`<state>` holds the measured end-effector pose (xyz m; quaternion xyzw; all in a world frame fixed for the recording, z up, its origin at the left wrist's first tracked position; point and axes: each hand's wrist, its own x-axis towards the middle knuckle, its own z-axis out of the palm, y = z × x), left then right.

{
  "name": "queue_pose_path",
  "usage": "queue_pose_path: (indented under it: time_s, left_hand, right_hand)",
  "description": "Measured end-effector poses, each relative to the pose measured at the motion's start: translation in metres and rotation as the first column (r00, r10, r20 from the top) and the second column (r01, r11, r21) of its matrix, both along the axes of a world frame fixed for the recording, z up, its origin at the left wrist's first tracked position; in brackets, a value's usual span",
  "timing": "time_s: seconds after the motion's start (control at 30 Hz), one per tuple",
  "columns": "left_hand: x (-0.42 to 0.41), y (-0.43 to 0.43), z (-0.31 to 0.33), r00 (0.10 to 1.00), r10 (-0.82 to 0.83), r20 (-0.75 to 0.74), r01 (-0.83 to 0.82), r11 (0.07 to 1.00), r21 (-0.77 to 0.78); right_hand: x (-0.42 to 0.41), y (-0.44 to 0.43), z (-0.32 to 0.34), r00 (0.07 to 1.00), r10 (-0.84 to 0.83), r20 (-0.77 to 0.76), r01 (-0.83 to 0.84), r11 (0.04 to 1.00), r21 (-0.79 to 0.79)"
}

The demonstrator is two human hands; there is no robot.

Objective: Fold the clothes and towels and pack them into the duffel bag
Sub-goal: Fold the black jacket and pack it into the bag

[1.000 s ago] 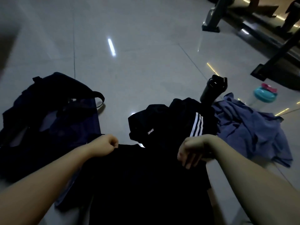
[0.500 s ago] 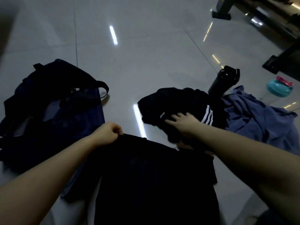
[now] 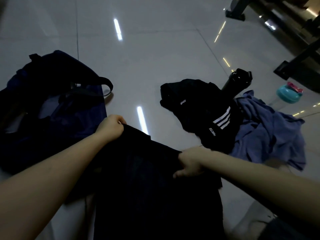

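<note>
A black garment (image 3: 147,187) lies spread at 6 o'clock, its far edge gripped by the left hand (image 3: 110,127) and right hand (image 3: 188,163); a crumpled black top (image 3: 204,118) with white stripes sits at 2 o'clock, touching a rumpled blue cloth (image 3: 265,135) at 3 o'clock; the navy duffel bag (image 3: 52,118) gapes open at 9 o'clock.

The right hand (image 3: 189,164), which lay flat on the striped black clothes (image 3: 207,115) 0.5 s ago, has drawn back to the black garment (image 3: 147,179) and now grips its right corner, fingers curled into the cloth.
</note>
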<state>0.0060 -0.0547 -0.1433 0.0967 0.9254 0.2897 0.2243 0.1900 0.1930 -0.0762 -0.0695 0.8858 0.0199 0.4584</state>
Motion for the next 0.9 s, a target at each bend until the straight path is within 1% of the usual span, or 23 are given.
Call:
queue_pose_path:
  time_s: [0.07, 0.1, 0.17, 0.23, 0.3, 0.33, 0.4, 0.47, 0.5, 0.53, 0.57, 0.6, 0.63, 0.67, 0.7, 0.73, 0.77, 0.8, 0.83, 0.87, 0.9]
  left_hand:
    - [0.002, -0.001, -0.001, 1.0, 0.022, 0.006, -0.022, 1.0, 0.009]
    - [0.005, -0.002, -0.002, 1.0, 0.03, 0.005, -0.03, 1.0, 0.006]
    - [0.011, 0.0, -0.002, 0.999, 0.037, -0.011, -0.037, 0.999, -0.004]
    - [0.018, 0.004, 0.001, 0.999, 0.04, -0.029, -0.04, 0.999, -0.004]
    - [0.023, 0.009, 0.006, 0.999, 0.037, -0.03, -0.037, 0.999, -0.006]
    - [0.026, 0.01, 0.009, 0.999, 0.039, -0.019, -0.039, 0.999, -0.007]
    - [0.028, 0.012, 0.013, 0.999, 0.052, 0.014, -0.051, 0.999, -0.008]
    - [0.03, 0.013, 0.018, 0.997, 0.082, 0.012, -0.082, 0.997, 0.006]
    - [0.03, 0.014, 0.02, 0.994, 0.106, -0.007, -0.106, 0.994, 0.026]
    - [0.03, 0.015, 0.022, 0.99, 0.135, -0.031, -0.133, 0.99, 0.052]
    - [0.029, 0.016, 0.023, 0.986, 0.16, -0.055, -0.156, 0.985, 0.076]
    - [0.029, 0.017, 0.025, 0.98, 0.181, -0.081, -0.173, 0.98, 0.1]
    - [0.028, 0.018, 0.027, 0.974, 0.203, -0.104, -0.189, 0.974, 0.127]
    - [0.027, 0.02, 0.029, 0.967, 0.223, -0.119, -0.204, 0.967, 0.153]
    - [0.026, 0.023, 0.03, 0.962, 0.24, -0.127, -0.215, 0.96, 0.179]
    - [0.024, 0.026, 0.031, 0.959, 0.252, -0.129, -0.223, 0.953, 0.205]
    - [0.02, 0.03, 0.031, 0.956, 0.266, -0.121, -0.234, 0.945, 0.228]
    - [0.015, 0.035, 0.031, 0.951, 0.29, -0.106, -0.257, 0.934, 0.25]
    - [0.01, 0.039, 0.03, 0.943, 0.321, -0.09, -0.287, 0.918, 0.272]
    - [0.006, 0.043, 0.03, 0.932, 0.351, -0.087, -0.314, 0.906, 0.286]
    - [0.002, 0.045, 0.028, 0.923, 0.361, -0.134, -0.316, 0.909, 0.272]
  right_hand:
    - [0.029, -0.005, -0.003, 0.989, -0.01, 0.146, -0.01, 0.991, 0.132]
    - [0.041, -0.007, -0.006, 0.985, -0.02, 0.171, -0.009, 0.986, 0.164]
    - [0.06, -0.013, -0.021, 0.988, -0.101, 0.113, 0.079, 0.98, 0.184]
    - [0.07, -0.017, -0.038, 0.983, -0.179, -0.051, 0.184, 0.972, 0.143]
    - [0.073, -0.017, -0.048, 0.962, -0.187, -0.197, 0.208, 0.974, 0.092]
    - [0.072, -0.014, -0.049, 0.957, -0.189, -0.222, 0.208, 0.976, 0.069]
    - [0.065, -0.007, -0.043, 0.956, -0.227, -0.183, 0.233, 0.973, 0.007]
    - [0.055, 0.005, -0.029, 0.953, -0.293, -0.077, 0.284, 0.953, -0.104]
    - [0.048, 0.015, -0.021, 0.929, -0.369, -0.017, 0.361, 0.916, -0.175]
    - [0.041, 0.027, -0.009, 0.87, -0.487, 0.069, 0.487, 0.834, -0.258]
    - [0.035, 0.04, 0.005, 0.783, -0.597, 0.174, 0.616, 0.711, -0.339]
    - [0.029, 0.053, 0.019, 0.698, -0.662, 0.273, 0.708, 0.581, -0.402]
    - [0.022, 0.066, 0.031, 0.633, -0.684, 0.362, 0.763, 0.472, -0.441]
    - [0.016, 0.079, 0.042, 0.591, -0.688, 0.421, 0.792, 0.399, -0.461]
    - [0.009, 0.091, 0.048, 0.569, -0.699, 0.434, 0.805, 0.366, -0.466]
    - [0.001, 0.102, 0.05, 0.541, -0.743, 0.394, 0.815, 0.349, -0.462]
    - [-0.007, 0.112, 0.048, 0.504, -0.818, 0.277, 0.815, 0.343, -0.467]
    - [-0.015, 0.12, 0.041, 0.443, -0.892, 0.09, 0.803, 0.35, -0.483]
    - [-0.023, 0.126, 0.032, 0.362, -0.923, -0.132, 0.78, 0.377, -0.5]
    - [-0.028, 0.128, 0.023, 0.268, -0.903, -0.336, 0.756, 0.414, -0.508]
    - [-0.03, 0.124, 0.016, 0.197, -0.859, -0.472, 0.739, 0.446, -0.505]
